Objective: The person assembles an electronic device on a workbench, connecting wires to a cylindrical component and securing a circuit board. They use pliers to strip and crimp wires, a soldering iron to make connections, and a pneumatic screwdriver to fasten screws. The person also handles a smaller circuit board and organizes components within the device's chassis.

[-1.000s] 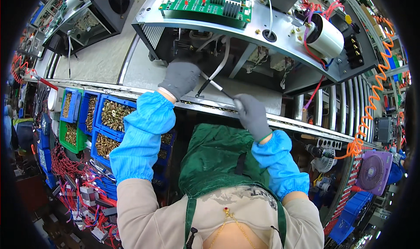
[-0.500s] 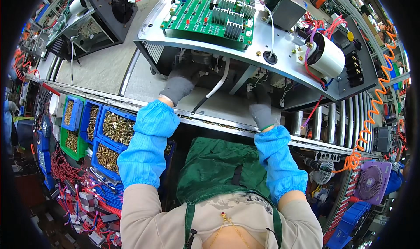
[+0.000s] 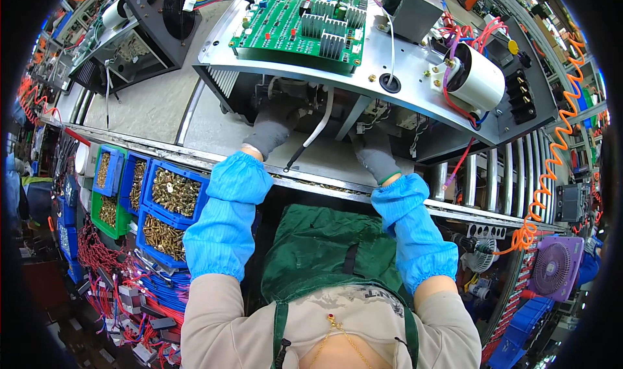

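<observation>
- Chassis (image 3: pixel 415 86) lies ahead of you, long axis crosswise, right end slanting nearer.
- Your left hand (image 3: pixel 270 131) and right hand (image 3: pixel 376 153), both gloved, reach into its open front; fingers hidden, grip cannot be told.
- White cable (image 3: pixel 320 129) hangs between them, nearer your left, black tip toward you.
- Strut (image 3: pixel 354 117) stands just left of your right hand; metal worktop (image 3: pixel 332 151) spans the gap.

This is an electronics assembly workshop. An open metal chassis (image 3: pixel 412 99) with a circuit board (image 3: pixel 276 35) stands over a roller conveyor (image 3: pixel 507 174), fastener bins (image 3: pixel 174 218) to its near left, a coiled orange hose (image 3: pixel 523 240) to its right.
</observation>
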A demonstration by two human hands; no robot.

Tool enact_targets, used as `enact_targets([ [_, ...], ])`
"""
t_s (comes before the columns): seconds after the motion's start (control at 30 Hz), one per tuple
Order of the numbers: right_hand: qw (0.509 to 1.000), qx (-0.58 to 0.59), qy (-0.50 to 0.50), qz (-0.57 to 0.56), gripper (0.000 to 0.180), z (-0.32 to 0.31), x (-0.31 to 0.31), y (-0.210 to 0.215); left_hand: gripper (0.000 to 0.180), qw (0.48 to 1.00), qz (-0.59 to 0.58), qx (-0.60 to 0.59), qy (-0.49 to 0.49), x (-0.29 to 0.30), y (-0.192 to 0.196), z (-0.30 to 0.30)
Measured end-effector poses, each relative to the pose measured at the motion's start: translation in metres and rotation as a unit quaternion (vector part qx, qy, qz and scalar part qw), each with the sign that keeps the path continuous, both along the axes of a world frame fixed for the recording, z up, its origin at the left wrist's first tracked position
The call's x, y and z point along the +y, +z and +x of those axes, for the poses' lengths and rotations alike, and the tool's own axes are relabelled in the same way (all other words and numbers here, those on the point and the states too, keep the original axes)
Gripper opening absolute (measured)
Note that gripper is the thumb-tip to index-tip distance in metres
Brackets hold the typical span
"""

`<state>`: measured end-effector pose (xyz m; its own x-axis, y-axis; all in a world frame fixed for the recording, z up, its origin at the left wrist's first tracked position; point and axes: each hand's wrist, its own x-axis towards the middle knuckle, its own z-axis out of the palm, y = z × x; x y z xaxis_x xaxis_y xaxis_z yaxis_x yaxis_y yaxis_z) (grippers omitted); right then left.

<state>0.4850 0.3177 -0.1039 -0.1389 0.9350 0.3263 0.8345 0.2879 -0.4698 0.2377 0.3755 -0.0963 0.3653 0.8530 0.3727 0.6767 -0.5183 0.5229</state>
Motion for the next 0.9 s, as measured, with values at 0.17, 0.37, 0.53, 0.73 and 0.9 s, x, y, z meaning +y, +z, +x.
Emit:
enact_targets([
  [0.17, 0.980, -0.194, 0.050, 0.006, 0.027, 0.014, 0.002, -0.015, 0.023, 0.998, 0.001, -0.046, 0.042, -0.022, 0.008, 0.053],
  [0.37, 0.995, -0.088, 0.042, -0.003, 0.027, 0.027, -0.001, -0.004, 0.065, 0.991, -0.108, 0.001, 0.084, -0.072, 0.048, 0.107],
  [0.53, 0.968, -0.190, -0.060, -0.149, 0.020, 0.049, -0.044, 0.015, 0.063, 0.956, 0.175, 0.039, 0.234, -0.052, 0.030, 0.117],
  [0.73, 0.981, -0.121, -0.148, 0.023, 0.016, 0.106, -0.121, 0.015, 0.049, 0.957, 0.176, 0.111, 0.203, -0.044, 0.043, 0.122],
  [0.9, 0.851, 0.502, -0.154, -0.021, 0.019, 0.071, -0.115, 0.059, 0.051, 0.967, 0.142, 0.068, 0.198, -0.048, 0.046, 0.127],
])
